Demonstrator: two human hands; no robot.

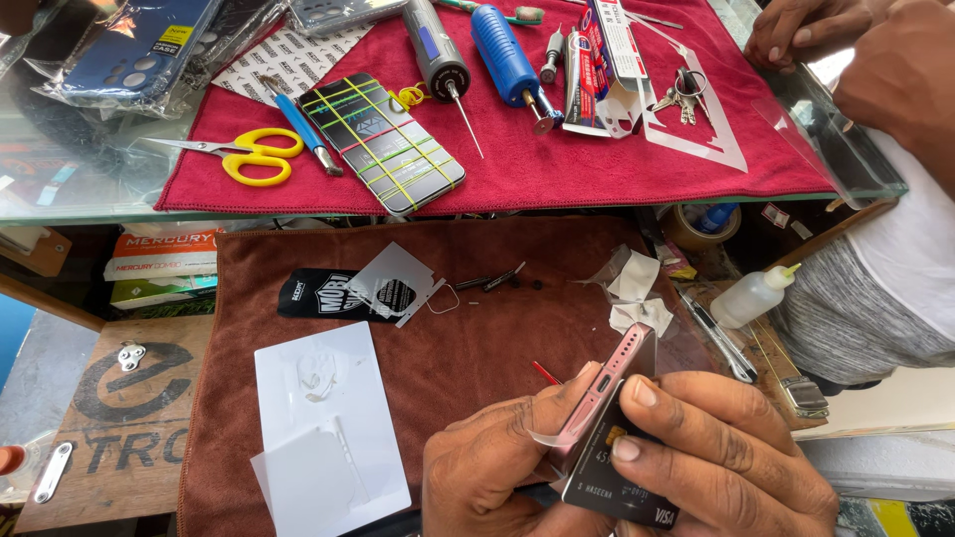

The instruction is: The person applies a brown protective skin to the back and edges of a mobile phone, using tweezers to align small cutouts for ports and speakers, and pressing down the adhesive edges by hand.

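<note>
Both hands grip a pink phone [607, 393] edge-on at the brown cloth's [468, 358] near edge — left hand [497, 477] closed round it, right hand [726, 457] pinching a card [622, 487] to its seam. Slim, rigid, likely slippery — best held by the frame edges.

One pair of scissors [244, 155], two phones [383, 142] [607, 393], perhaps three screws [502, 280], one squeeze bottle [751, 297].

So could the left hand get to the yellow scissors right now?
Probably not right away: the left hand is gripping the pink phone together with the right hand. The yellow scissors lie uncovered on the red cloth, up on the glass counter.
</note>
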